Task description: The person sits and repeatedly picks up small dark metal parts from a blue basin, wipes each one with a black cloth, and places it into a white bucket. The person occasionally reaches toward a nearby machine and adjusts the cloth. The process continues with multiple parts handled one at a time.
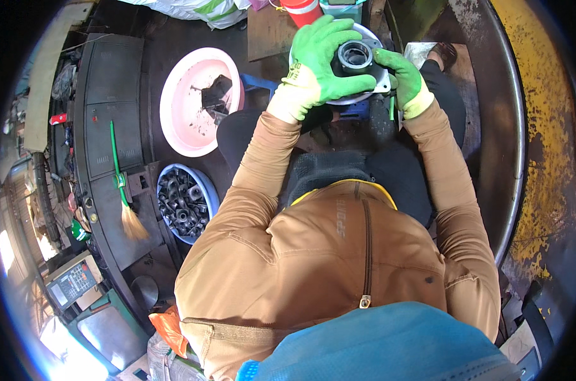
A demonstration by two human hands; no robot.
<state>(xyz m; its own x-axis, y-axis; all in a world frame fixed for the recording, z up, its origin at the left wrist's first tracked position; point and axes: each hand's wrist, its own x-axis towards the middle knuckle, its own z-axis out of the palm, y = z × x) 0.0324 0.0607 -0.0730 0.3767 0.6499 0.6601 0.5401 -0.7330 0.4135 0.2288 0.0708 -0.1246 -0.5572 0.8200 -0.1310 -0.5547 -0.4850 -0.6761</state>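
Note:
Both hands wear green gloves with yellowish cuffs and work close together at the top of the view. My left hand [323,63] is closed around a black round part [355,57] with a ring-shaped opening facing up, its thumb along the near side and its fingers over the far side. My right hand [405,79] is curled at the part's right edge, beside a light grey metal corner [383,82]. A thin green strip [392,108] shows just below that hand; what the fingers close on is hidden. Behind the part lies a white round rim [345,100].
At left stand a pink basin [180,130] with black scraps and a blue basket [208,184] full of small black parts. A red container [302,11] is at the top. A broom [132,222] lies over the dark cabinet [113,70]. A curved metal edge [519,127] runs along the right.

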